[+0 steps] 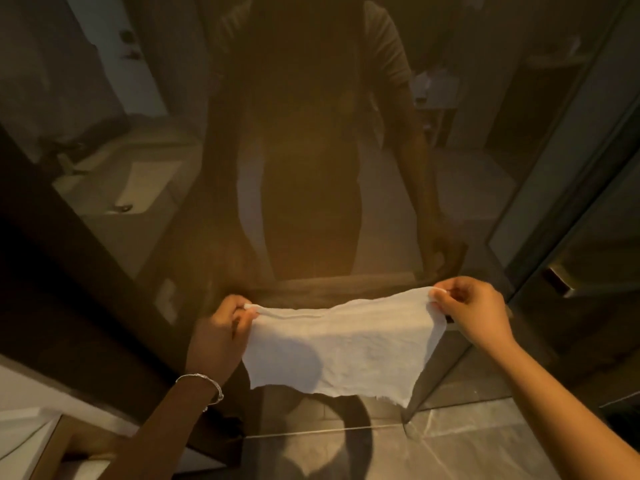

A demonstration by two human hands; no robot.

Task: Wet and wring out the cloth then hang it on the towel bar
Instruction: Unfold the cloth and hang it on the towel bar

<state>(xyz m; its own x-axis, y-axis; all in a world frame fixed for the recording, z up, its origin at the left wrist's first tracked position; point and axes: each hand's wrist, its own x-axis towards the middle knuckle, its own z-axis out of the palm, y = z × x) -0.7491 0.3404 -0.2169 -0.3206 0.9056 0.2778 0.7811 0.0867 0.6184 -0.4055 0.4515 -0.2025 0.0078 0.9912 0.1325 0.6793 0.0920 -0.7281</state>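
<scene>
A white cloth is spread flat in front of a dark glass panel and hangs down from its top edge. My left hand pinches the cloth's upper left corner. My right hand pinches its upper right corner. The cloth's top edge lies along a dark horizontal towel bar fixed to the glass; most of the bar is hidden behind the cloth, and I cannot tell whether the cloth is draped over it or only held against it.
The glass panel reflects a person, a sink and a counter. A metal door handle sits to the right on another glass door. Grey floor tiles lie below. A white counter edge is at the lower left.
</scene>
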